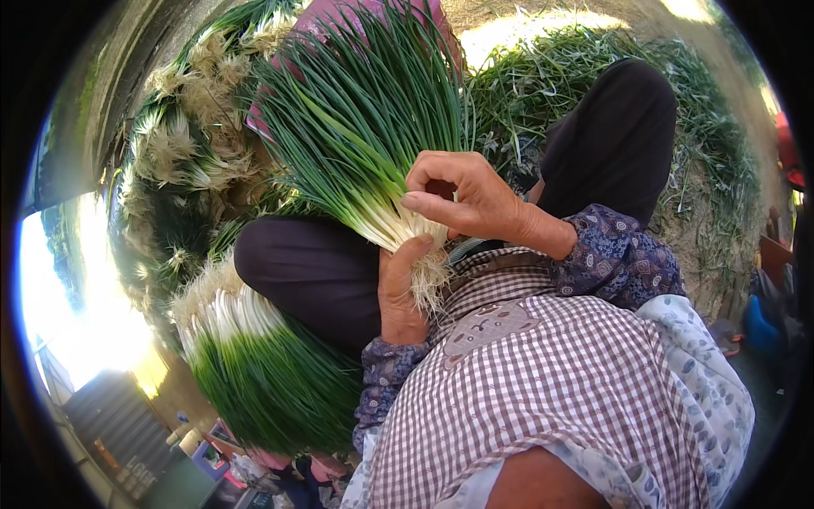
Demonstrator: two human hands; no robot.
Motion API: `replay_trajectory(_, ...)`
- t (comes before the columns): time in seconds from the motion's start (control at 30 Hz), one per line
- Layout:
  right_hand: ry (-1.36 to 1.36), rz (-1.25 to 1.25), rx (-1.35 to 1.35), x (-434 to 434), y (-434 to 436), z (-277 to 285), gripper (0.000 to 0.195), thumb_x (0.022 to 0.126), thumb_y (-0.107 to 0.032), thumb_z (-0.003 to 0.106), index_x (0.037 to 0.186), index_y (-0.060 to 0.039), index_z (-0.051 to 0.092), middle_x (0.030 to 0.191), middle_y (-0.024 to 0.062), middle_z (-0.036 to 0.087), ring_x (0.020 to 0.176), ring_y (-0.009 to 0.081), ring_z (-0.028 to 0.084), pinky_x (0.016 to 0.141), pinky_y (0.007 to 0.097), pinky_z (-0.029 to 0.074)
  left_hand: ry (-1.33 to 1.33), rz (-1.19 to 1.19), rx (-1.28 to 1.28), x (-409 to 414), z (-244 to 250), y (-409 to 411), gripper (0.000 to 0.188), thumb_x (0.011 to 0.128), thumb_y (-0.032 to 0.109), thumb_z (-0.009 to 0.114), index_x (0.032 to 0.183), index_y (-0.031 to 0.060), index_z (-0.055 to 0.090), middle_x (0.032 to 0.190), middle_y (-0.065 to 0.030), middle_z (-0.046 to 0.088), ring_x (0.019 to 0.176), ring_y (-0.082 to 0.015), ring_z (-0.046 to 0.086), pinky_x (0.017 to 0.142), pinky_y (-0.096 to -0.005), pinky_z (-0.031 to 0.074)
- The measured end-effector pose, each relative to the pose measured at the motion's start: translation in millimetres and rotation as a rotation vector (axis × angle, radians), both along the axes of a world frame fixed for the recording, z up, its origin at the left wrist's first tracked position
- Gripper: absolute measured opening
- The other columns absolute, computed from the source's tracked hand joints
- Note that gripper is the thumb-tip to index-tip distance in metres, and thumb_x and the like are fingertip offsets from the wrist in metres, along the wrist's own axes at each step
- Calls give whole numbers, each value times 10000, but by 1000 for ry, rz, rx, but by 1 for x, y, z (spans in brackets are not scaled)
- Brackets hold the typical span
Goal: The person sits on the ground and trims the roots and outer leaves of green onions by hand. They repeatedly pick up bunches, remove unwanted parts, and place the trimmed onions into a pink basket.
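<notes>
A bunch of green onions (375, 121) fans out before me, its green leaves pointing away and its pale roots towards my apron. My left hand (405, 286) is closed around the white root end from below. Just above the white stems is my right hand (464, 194), thumb and index finger curved towards each other with a gap between the tips; its other fingers are partly hidden, and whether they hold any stem I cannot tell. The leaves lie partly over a pink plastic sheet or bag (318, 25).
Beside my left knee lies a large pile of green onions (273, 375) with aligned roots. More rooted bunches (184, 146) are heaped at the upper left. Loose green leaves (547, 95) cover the ground beyond my right knee (617, 127).
</notes>
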State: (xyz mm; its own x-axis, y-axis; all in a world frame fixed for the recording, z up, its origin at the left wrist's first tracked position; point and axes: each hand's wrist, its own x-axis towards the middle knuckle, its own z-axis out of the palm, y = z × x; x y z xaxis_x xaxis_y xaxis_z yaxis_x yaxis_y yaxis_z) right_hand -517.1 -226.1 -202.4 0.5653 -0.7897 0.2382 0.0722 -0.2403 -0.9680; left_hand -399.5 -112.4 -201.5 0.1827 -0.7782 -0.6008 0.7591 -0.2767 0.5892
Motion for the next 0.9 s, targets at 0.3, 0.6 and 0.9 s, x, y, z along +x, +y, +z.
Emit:
replay_trajectory(0.3,-248,-445,412,-42,-44,5,299,925,-211,631,1156,-29,579,951,53,639,775,106,640,617,215,529,22,-70,-24,2,-11,-5,477,882,139,617,1306,-8,455,1126,-184,620,866,-249,678,617,-264,537)
replay_trajectory(0.6,507,-116,-716,24,-14,10,302,775,-192,715,1044,-81,634,990,30,601,898,228,548,749,331,498,-131,-67,-71,-7,-3,11,448,895,127,566,1303,-6,440,1082,-181,628,846,-247,673,601,-253,526)
replay_trajectory(0.9,404,-276,-690,19,-11,2,255,766,-146,692,1002,-80,623,941,44,570,883,217,578,705,323,518,1,-126,-10,-3,-13,15,445,974,226,480,1336,-16,390,1091,-203,623,817,-267,679,556,-244,549)
